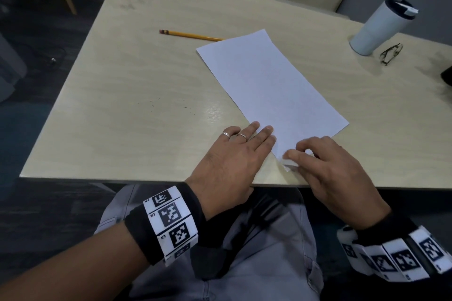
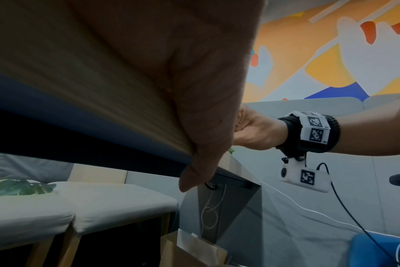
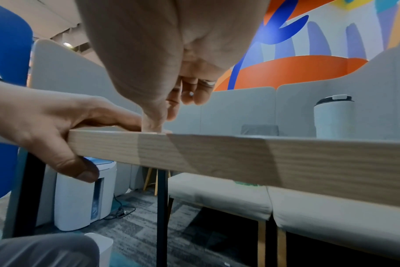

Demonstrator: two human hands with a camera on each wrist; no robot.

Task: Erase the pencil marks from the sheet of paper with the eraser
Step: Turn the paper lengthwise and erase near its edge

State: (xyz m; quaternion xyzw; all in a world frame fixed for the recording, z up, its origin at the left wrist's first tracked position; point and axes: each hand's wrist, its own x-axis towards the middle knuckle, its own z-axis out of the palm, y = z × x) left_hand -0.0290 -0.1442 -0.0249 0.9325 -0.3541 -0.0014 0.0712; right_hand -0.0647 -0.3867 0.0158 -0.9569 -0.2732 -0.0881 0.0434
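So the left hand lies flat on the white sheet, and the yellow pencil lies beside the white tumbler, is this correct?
Not quite. The head view shows the yellow pencil lying at the far left corner of the white sheet of paper, well apart from the white tumbler. The left hand does lie flat on the sheet.

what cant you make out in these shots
- Eraser: mostly hidden under the right hand in the head view.
- Pencil marks on the sheet of paper: too faint to tell.
- Paper surface: hidden below the table edge in the right wrist view.
- Left hand fingers: blurred palm fills the left wrist view.
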